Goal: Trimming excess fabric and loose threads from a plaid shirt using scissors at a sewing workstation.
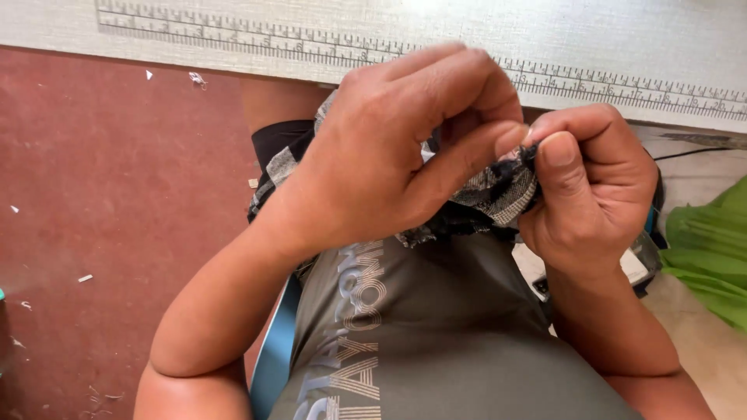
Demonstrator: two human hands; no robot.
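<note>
We pinch with our left hand [389,148] and right hand [591,183] the soft, light black-and-grey patterned cloth [498,194], which folds easily, best held at its edge.

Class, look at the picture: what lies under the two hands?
Under the left hand and right hand is black-and-grey patterned cloth, pinched between them. Most of it is covered.

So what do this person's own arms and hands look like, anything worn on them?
Both forearms are bare up to the elbows, with no sleeves in view. The left hand and the right hand are gloveless, and no rings, watch or bands show. Fingernails are short and unpainted.
</note>
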